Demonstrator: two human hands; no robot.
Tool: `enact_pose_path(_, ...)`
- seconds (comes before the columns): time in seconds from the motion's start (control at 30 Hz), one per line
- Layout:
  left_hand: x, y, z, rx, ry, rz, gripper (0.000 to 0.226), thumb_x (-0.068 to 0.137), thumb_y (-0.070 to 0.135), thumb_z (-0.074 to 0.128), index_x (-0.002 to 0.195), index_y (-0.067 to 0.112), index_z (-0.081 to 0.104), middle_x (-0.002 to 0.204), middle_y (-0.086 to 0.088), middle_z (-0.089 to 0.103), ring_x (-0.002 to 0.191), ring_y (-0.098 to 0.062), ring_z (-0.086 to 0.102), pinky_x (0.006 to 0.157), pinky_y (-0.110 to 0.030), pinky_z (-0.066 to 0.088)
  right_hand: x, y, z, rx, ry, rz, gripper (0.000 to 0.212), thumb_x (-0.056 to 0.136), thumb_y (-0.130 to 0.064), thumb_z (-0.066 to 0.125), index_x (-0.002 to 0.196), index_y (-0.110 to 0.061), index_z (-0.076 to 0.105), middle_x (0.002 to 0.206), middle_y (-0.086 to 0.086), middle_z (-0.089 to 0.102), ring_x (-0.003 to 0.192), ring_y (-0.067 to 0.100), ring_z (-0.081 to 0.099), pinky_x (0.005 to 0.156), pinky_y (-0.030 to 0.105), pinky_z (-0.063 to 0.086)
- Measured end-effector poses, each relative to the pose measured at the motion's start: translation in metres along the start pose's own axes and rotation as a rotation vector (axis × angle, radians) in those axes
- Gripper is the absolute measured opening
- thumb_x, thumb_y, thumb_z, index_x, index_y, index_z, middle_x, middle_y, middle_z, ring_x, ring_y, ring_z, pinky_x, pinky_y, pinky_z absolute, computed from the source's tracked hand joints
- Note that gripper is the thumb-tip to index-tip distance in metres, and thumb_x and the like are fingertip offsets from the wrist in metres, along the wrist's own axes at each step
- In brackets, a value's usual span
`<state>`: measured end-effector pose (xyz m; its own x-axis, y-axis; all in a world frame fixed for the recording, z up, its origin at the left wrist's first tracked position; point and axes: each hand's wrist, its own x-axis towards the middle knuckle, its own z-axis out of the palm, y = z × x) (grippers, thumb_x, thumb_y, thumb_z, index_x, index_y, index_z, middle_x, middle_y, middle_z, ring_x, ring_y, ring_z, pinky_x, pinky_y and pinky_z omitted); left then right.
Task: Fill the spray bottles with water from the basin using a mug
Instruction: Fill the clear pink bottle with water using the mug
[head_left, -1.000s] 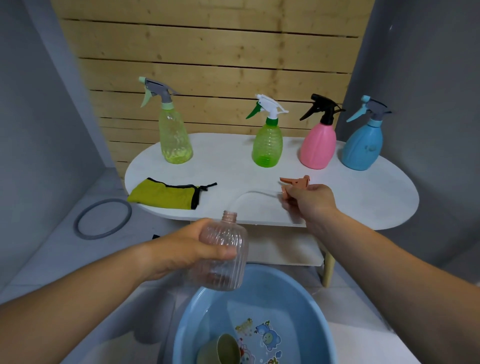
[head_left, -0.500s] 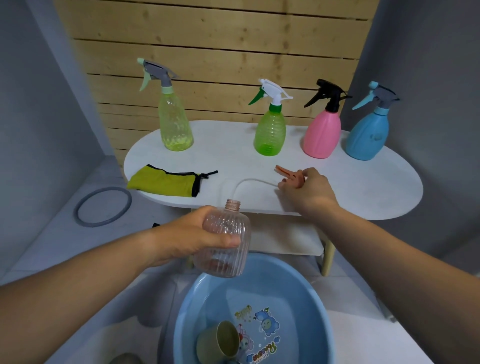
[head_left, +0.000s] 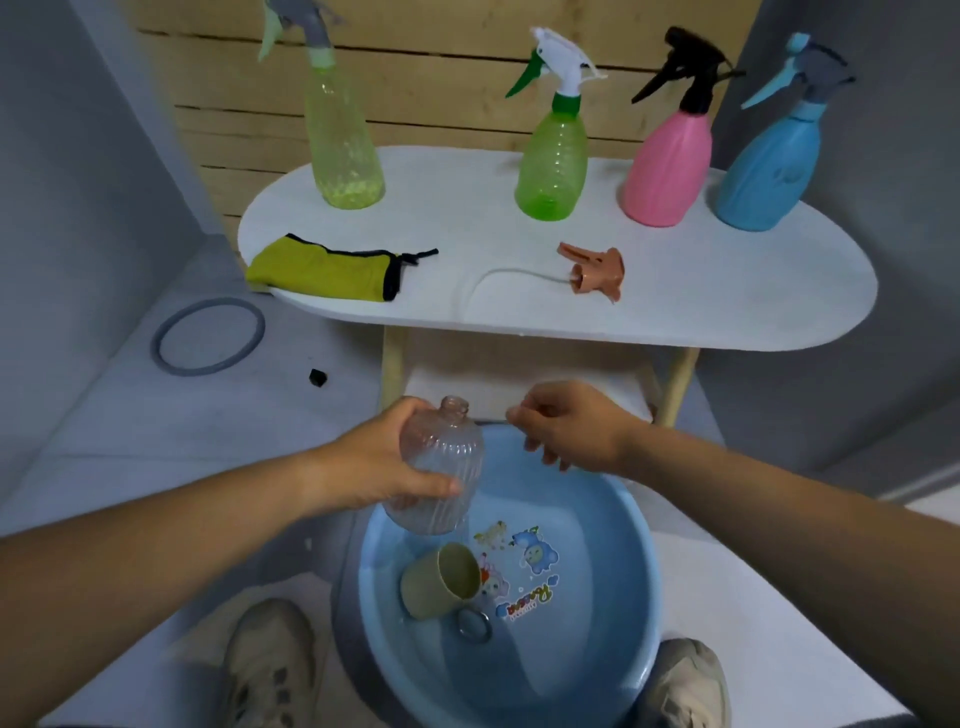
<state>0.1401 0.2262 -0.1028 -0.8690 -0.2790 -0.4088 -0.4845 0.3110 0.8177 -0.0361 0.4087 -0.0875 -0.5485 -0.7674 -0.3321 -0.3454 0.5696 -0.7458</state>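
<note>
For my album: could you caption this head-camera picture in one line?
Left hand holds an uncapped clear bottle over the blue basin where a mug lies; right hand hovers empty.

— Back edge of the white oval table (head_left: 727, 291)?
— Yellow-green translucent spray bottle (head_left: 345, 156), grey trigger; bright green spray bottle (head_left: 551, 166), white trigger; pink spray bottle (head_left: 667, 171), black trigger; blue spray bottle (head_left: 763, 176), grey trigger.
— Front edge?
— Yellow-green cloth pouch (head_left: 322, 270) trimmed black; salmon plastic trigger head (head_left: 597, 270).
— Elsewhere?
— Clear pinkish ribbed plastic bottle (head_left: 441, 478); light-blue round plastic basin (head_left: 636, 587), cartoon print; olive-green mug (head_left: 431, 582).

Mug (head_left: 440, 581) unobstructed in basin (head_left: 613, 644)
</note>
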Motion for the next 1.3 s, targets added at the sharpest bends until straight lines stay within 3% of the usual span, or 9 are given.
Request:
enact_pose_path(0.1,0.007,-0.030,0.016,0.013,0.044,-0.042,0.080,0.068,0.030,0.095,0.130,0.032,0.044,0.120,0.015,0.060,0.107,0.003,0.059,0.082,-0.008,0.050,0.015,0.049,0.042,-0.007,-0.178,0.254,0.032,0.100,-0.041,0.051,0.096,-0.010,0.060,0.088,0.009,0.067,0.064,0.021,0.060,0.053,0.029,0.054)
enact_pose_path(0.23,0.012,-0.071,0.041,-0.088,0.109,-0.110,0.085,0.067,0.029,0.096,0.134,0.030,0.044,0.123,0.010,0.062,0.115,-0.006,0.061,0.092,-0.017,0.052,0.016,0.106,0.108,0.188,-0.187,0.583,0.029,0.102,-0.038,0.047,0.104,-0.010,0.052,0.081,0.010,0.057,0.058,0.022,0.051,0.057,0.030,0.048)
enact_pose_path(0.33,0.012,-0.092,0.055,-0.065,0.067,-0.155,0.091,0.063,0.038,0.098,0.136,0.029,0.043,0.127,0.007,0.061,0.119,-0.012,0.061,0.102,-0.029,0.052,0.010,0.130,0.147,0.250,-0.244,0.671,0.027,0.102,-0.040,0.045,0.104,-0.015,0.053,0.082,0.005,0.059,0.064,0.021,0.061,0.058,0.028,0.047)
enact_pose_path(0.5,0.011,-0.111,0.064,0.070,-0.004,-0.244,0.112,0.046,0.072,0.084,0.141,0.033,0.038,0.133,0.007,0.057,0.124,-0.018,0.058,0.106,-0.043,0.051,0.009,0.152,0.178,0.278,-0.318,0.693,0.035,0.099,-0.049,0.047,0.096,-0.016,0.059,0.090,0.008,0.062,0.073,0.020,0.060,0.063,0.029,0.054)
enact_pose_path(0.63,0.013,-0.118,0.066,0.012,0.010,-0.262,0.110,0.046,0.071,0.086,0.139,0.033,0.040,0.129,0.007,0.060,0.121,-0.018,0.060,0.103,-0.045,0.053,0.006,0.158,0.196,0.386,-0.407,0.731,0.041,0.095,-0.054,0.049,0.091,-0.016,0.064,0.088,0.005,0.064,0.069,0.019,0.061,0.066,0.030,0.055)
enact_pose_path(0.77,0.015,-0.121,0.067,0.050,0.010,-0.272,0.114,0.043,0.074,0.084,0.140,0.033,0.039,0.128,0.007,0.061,0.120,-0.018,0.060,0.104,-0.044,0.053,0.007,0.162,0.210,0.545,-0.518,0.802,0.052,0.095,-0.060,0.045,0.105,-0.011,0.060,0.107,0.013,0.060,0.080,0.031,0.062,0.069,0.040,0.057)
enact_pose_path(0.87,0.014,-0.124,0.066,0.063,0.027,-0.279,0.120,0.040,0.076,0.082,0.142,0.032,0.037,0.129,0.006,0.061,0.121,-0.018,0.060,0.106,-0.044,0.051,0.006,0.161,0.220,0.722,-0.564,0.857,0.043,0.097,-0.048,0.050,0.112,-0.009,0.057,0.111,0.019,0.060,0.086,0.036,0.063,0.077,0.047,0.058)
enact_pose_path(1.03,0.014,-0.126,0.060,0.013,0.053,-0.277,0.117,0.039,0.074,0.085,0.139,0.035,0.039,0.126,0.010,0.062,0.119,-0.017,0.061,0.106,-0.044,0.051,0.005,0.156,0.228,0.769,-0.517,0.823,0.024,0.095,-0.030,0.051,0.102,-0.009,0.061,0.095,0.016,0.062,0.073,0.033,0.063,0.076,0.047,0.058)
enact_pose_path(1.3,0.020,-0.124,0.060,-0.016,0.071,-0.250,0.114,0.041,0.073,0.086,0.139,0.038,0.040,0.127,0.013,0.062,0.119,-0.012,0.062,0.106,-0.042,0.051,0.011,0.158,0.190,0.614,-0.264,0.745,0.024,0.088,-0.038,0.059,0.092,-0.015,0.064,0.077,0.007,0.067,0.071,0.022,0.063,0.068,0.039,0.058)
